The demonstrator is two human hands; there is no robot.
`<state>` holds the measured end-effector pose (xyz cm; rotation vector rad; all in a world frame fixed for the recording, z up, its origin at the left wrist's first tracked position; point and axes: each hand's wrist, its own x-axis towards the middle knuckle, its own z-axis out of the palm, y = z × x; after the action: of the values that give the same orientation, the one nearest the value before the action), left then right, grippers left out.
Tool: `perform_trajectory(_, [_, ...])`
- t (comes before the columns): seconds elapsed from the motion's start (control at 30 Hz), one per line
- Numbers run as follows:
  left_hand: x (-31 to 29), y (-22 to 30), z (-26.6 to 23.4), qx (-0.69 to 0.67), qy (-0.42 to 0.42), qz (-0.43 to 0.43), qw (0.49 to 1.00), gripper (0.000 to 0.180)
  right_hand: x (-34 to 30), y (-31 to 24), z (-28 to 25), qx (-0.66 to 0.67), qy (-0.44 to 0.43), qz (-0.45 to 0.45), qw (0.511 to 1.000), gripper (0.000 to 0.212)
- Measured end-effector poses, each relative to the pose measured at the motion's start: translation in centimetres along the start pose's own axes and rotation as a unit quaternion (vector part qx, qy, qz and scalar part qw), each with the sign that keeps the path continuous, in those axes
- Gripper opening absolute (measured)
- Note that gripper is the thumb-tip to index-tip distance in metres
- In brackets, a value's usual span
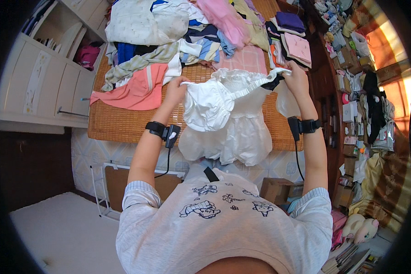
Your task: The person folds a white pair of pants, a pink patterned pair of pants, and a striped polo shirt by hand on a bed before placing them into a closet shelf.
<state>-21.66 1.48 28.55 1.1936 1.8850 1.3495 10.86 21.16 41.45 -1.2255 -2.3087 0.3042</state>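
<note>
A white dress (246, 130) with gathered elastic edging and puffy, sheer-looking fabric hangs between my hands, over the near edge of the bamboo mat. My left hand (176, 89) pinches it beside a puffed white part (208, 107), which looks like a sleeve. My right hand (297, 78) is closed on its other upper end, near a small black patch (275, 82). The dress's top edge is stretched between the two hands, and its lower part droops toward my lap. Close to my left hand lies a coral garment (137, 89) on the mat.
A heap of mixed clothes (146, 23) covers the far part of the bamboo mat (118, 125). Folded clothes (297, 45) are stacked at the far right. White cabinets (36, 77) stand left; crowded shelves (351, 114) line the right. A cardboard box (276, 189) sits below.
</note>
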Motion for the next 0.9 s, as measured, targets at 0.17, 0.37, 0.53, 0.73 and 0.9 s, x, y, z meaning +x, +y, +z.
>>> perform_trajectory(0.17, [0.1,2.1,-2.7,-0.047,0.054,-0.019,0.997,0.022,1.7,-1.0,0.7,0.026,-0.027,0.007,0.999,0.022])
perform_trajectory(0.37, [-0.3,5.0,-4.2,-0.110,0.067,-0.047,0.991,0.027,2.2,-5.3,4.0,0.262,-0.179,-0.023,0.948,0.027])
perform_trajectory(0.53, [-2.9,6.6,-0.1,-0.074,-0.132,0.042,0.988,0.054,-0.9,-13.8,6.7,0.422,-0.263,0.045,0.866,0.028])
perform_trajectory(0.73, [-6.1,2.2,3.6,-0.154,-0.211,0.069,0.963,0.057,-4.2,-18.9,8.7,0.516,-0.332,-0.078,0.785,0.027])
perform_trajectory(0.9, [-4.9,3.3,1.0,-0.132,-0.077,0.082,0.985,0.058,-3.9,-19.9,7.2,0.561,-0.306,-0.106,0.762,0.030])
